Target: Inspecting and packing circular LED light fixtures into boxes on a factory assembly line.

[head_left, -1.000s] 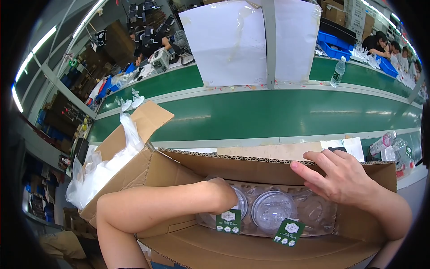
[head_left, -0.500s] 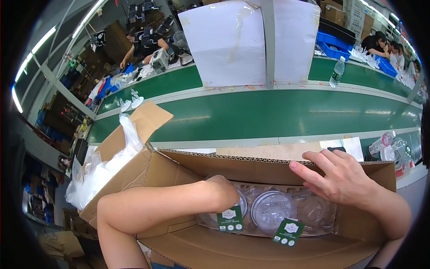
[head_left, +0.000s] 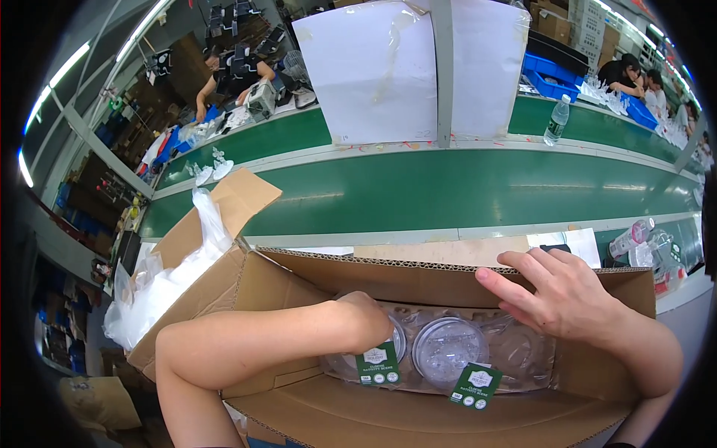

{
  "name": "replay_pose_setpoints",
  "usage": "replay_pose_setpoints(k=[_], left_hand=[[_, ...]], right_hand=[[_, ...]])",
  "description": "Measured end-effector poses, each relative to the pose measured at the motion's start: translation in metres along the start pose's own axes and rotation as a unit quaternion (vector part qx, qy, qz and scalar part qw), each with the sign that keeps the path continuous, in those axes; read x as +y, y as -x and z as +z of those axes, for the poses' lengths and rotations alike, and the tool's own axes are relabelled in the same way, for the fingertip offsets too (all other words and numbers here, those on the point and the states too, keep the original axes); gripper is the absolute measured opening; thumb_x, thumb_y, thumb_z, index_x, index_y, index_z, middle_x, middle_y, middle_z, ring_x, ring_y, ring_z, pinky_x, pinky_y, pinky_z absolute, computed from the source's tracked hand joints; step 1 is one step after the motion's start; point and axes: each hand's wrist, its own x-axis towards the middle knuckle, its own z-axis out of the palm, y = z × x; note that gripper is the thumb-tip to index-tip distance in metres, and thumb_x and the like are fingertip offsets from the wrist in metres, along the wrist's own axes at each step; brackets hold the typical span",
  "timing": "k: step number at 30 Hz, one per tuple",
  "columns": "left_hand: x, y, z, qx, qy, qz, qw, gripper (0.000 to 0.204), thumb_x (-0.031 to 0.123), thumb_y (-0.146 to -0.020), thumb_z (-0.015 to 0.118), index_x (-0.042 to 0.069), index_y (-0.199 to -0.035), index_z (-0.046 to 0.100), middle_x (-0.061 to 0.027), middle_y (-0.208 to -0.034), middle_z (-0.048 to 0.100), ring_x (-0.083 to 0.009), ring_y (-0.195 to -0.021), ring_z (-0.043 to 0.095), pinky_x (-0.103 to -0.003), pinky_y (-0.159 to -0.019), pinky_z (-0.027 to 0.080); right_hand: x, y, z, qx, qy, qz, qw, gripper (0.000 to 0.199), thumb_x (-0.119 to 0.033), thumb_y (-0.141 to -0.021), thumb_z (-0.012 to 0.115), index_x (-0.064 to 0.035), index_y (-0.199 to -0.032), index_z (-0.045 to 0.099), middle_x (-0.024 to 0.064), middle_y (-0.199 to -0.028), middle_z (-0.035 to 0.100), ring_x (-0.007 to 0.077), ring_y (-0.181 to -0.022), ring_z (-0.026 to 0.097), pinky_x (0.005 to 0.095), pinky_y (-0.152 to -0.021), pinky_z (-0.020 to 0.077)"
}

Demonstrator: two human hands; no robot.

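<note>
While the left forearm reaches across the left part of an open cardboard carton [head_left: 575, 418] in the head view, the left hand [head_left: 364, 322] is bent down inside it at a round clear piece [head_left: 399, 340]; its fingers are hidden behind the wrist, so whether they grip anything I cannot tell. A green tag [head_left: 379, 366] lies against that piece, just below the hand. To its right sits a second round clear piece [head_left: 449, 352] with a pale ringed rim, another green tag [head_left: 476, 385] lying tilted at its lower right edge. Both pieces lie in the carton, in clear moulded plastic [head_left: 526, 358] that runs on to the right. The right hand [head_left: 551, 293] is empty, its fingers loosely spread over the far right edge of the carton; contact with the cardboard is unclear. Beside the carton on the left, white plastic bags [head_left: 183, 282] fill another box with a raised flap [head_left: 245, 196]. Beyond stretches a green worktop [head_left: 418, 187], with an upright bottle [head_left: 557, 119] behind it and more bottles [head_left: 632, 237] near the carton's far right corner.
</note>
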Motion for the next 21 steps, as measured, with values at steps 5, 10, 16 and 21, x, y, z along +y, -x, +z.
replay_pose_setpoints(k=[5, 10, 16, 21], left_hand=[[0.0002, -0.0008, 0.0001, -0.008, 0.009, -0.015, 1.000, 0.032, 0.007, -0.070, 0.083, 0.009, -0.102, 0.081, -0.0134, -0.112, 0.077, -0.0309, -0.106, 0.074, -0.042, -0.083, 0.060], [-0.0015, 0.0058, -0.0036, 0.002, 0.001, 0.015, 1.000, 0.016, 0.010, -0.086, 0.066, 0.005, -0.098, 0.076, -0.0159, -0.105, 0.076, -0.0334, -0.103, 0.074, -0.045, -0.084, 0.060], [-0.0010, 0.0048, -0.0046, -0.005, 0.002, 0.013, 1.000, 0.016, 0.011, -0.087, 0.065, 0.004, -0.097, 0.076, -0.0165, -0.104, 0.076, -0.0340, -0.103, 0.074, -0.046, -0.084, 0.060], [-0.0008, 0.0066, -0.0049, 0.006, 0.006, 0.014, 1.000, 0.017, 0.011, -0.088, 0.064, 0.004, -0.097, 0.076, -0.0169, -0.104, 0.076, -0.0345, -0.101, 0.074, -0.046, -0.084, 0.060]], right_hand=[[-0.0008, 0.0007, -0.0010, -0.009, -0.002, 0.004, 1.000, 0.075, -0.023, -0.079, 0.083, -0.0156, -0.147, 0.053, 0.0084, -0.119, 0.063, 0.0223, -0.092, 0.065, 0.0358, -0.076, 0.0550], [-0.0001, 0.0008, -0.0009, -0.008, 0.001, 0.001, 1.000, 0.074, -0.024, -0.078, 0.083, -0.0154, -0.146, 0.054, 0.0077, -0.119, 0.062, 0.0216, -0.094, 0.065, 0.0357, -0.076, 0.0557], [-0.0003, 0.0006, -0.0016, -0.009, 0.004, 0.002, 1.000, 0.075, -0.024, -0.078, 0.084, -0.0153, -0.146, 0.054, 0.0074, -0.119, 0.062, 0.0211, -0.093, 0.065, 0.0350, -0.076, 0.0551], [0.0005, 0.0003, -0.0012, -0.005, 0.005, -0.001, 1.000, 0.076, -0.024, -0.077, 0.084, -0.0152, -0.146, 0.054, 0.0074, -0.119, 0.062, 0.0208, -0.092, 0.065, 0.0344, -0.075, 0.0545]])
